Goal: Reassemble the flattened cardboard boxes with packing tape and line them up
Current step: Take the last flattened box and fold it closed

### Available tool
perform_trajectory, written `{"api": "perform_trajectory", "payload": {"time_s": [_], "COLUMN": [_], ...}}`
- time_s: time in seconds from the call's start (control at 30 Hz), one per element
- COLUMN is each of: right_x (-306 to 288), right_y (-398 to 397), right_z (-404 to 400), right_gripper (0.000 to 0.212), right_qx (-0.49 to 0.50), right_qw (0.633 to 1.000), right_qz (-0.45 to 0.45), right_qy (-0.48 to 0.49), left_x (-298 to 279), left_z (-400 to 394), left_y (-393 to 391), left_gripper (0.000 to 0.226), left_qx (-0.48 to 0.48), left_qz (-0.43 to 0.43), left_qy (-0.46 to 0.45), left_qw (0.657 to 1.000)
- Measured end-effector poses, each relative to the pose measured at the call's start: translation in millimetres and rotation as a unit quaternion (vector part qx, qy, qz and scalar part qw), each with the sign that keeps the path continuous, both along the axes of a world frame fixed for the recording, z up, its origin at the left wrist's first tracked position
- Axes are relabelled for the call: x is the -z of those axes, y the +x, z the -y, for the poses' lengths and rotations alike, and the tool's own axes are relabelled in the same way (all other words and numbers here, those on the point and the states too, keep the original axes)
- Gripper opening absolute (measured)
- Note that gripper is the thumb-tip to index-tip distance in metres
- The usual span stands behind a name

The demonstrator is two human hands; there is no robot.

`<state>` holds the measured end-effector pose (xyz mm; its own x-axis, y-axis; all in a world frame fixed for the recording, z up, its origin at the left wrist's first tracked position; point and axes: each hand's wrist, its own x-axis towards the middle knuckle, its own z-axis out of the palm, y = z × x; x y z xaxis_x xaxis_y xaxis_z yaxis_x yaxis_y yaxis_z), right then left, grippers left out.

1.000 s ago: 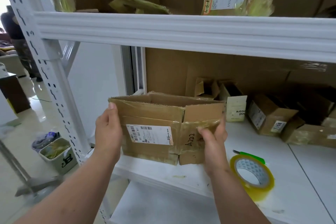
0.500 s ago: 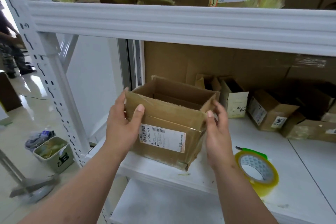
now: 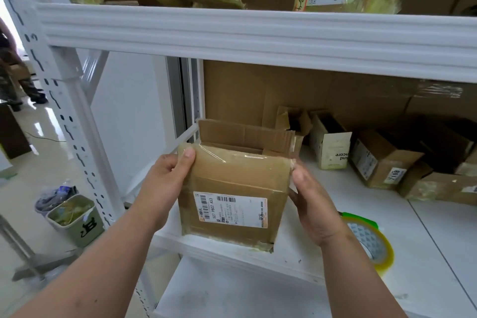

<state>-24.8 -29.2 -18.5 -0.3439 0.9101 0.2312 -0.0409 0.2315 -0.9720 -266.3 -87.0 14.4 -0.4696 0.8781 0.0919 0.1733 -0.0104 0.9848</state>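
I hold a small brown cardboard box [image 3: 232,188] with a white shipping label above the front edge of the white shelf [image 3: 426,240]. Its labelled, taped side faces me and a far flap stands up behind it. My left hand [image 3: 165,183] grips the box's left edge, thumb on the taped top corner. On the right edge, my right hand [image 3: 309,201] holds the box with its thumb on the corner. A roll of yellowish packing tape [image 3: 374,242] lies flat on the shelf just right of my right wrist, partly hidden by it.
Several small assembled boxes [image 3: 382,160] stand along the back right of the shelf before a large cardboard sheet [image 3: 284,90]. A white beam [image 3: 258,36] crosses overhead with big cartons above. A waste bin [image 3: 74,219] sits on the floor at left; a person stands far left.
The box went from a half-flattened shape to an opened one, then tipped so its labelled side faces me. Both hands shifted along its side edges to its upper corners.
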Motion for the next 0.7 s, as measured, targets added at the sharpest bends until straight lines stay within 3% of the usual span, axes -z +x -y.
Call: {"api": "perform_trajectory", "payload": {"time_s": [0.1, 0.2, 0.33, 0.53, 0.6, 0.7], "right_x": [-5, -9, -5, -7, -12, -18], "right_y": [-2, 0, 8, 22, 23, 20], "right_z": [0, -5, -17, -32, -36, -40], "right_gripper": [0.046, 0.025, 0.056, 0.108, 0.115, 0.116], "right_qx": [0.037, 0.071, 0.083, 0.028, 0.027, 0.03], "right_qw": [0.999, 0.991, 0.99, 0.994, 0.995, 0.996], "right_qz": [-0.031, -0.099, -0.104, -0.076, -0.051, -0.016], "right_qy": [-0.025, -0.054, -0.052, -0.067, -0.078, -0.08], "left_x": [-2, -1, 4, -14, -21, -22], "left_z": [-3, -10, -17, -26, -30, -36], "left_y": [7, 19, 27, 24, 21, 18], "left_gripper": [0.039, 0.025, 0.023, 0.085, 0.103, 0.111], "left_qx": [-0.014, -0.003, -0.005, 0.028, 0.076, 0.138], "left_qz": [0.004, 0.006, -0.037, -0.099, -0.106, -0.101], "left_qy": [0.005, 0.001, -0.011, -0.016, -0.012, -0.01], "left_qw": [1.0, 1.0, 0.999, 0.995, 0.991, 0.985]}}
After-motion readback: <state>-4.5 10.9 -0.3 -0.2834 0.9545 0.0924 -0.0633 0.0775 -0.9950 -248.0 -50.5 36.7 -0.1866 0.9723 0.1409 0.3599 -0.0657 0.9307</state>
